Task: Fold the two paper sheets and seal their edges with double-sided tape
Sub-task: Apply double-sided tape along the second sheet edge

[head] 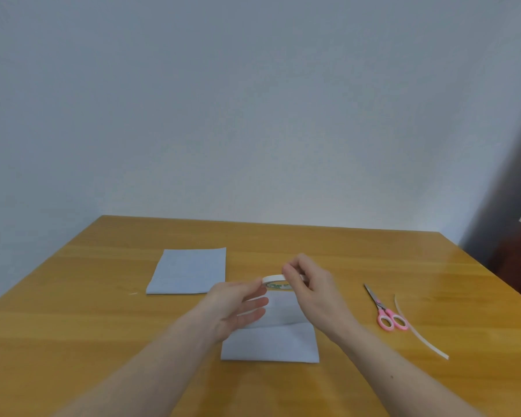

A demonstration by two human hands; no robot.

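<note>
Plain wall, wooden table point(103, 326): right hand point(310, 284) grips the tape roll point(278, 281) above the near sheet point(271, 341), fingers curled round it; left hand point(238, 305) has straight fingers at the roll's edge, probably seeking the tape end, though blur hides it. Far sheet point(188, 270) lies folded to the left, scissors point(385, 311) to the right. Best to pull a length matching the sheet's edge, keep it taut, then cut.

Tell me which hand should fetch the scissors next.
Right, probably. The pink-handled scissors lie on the right hand's side of the table; the left hand would have to cross the tape roll.
</note>
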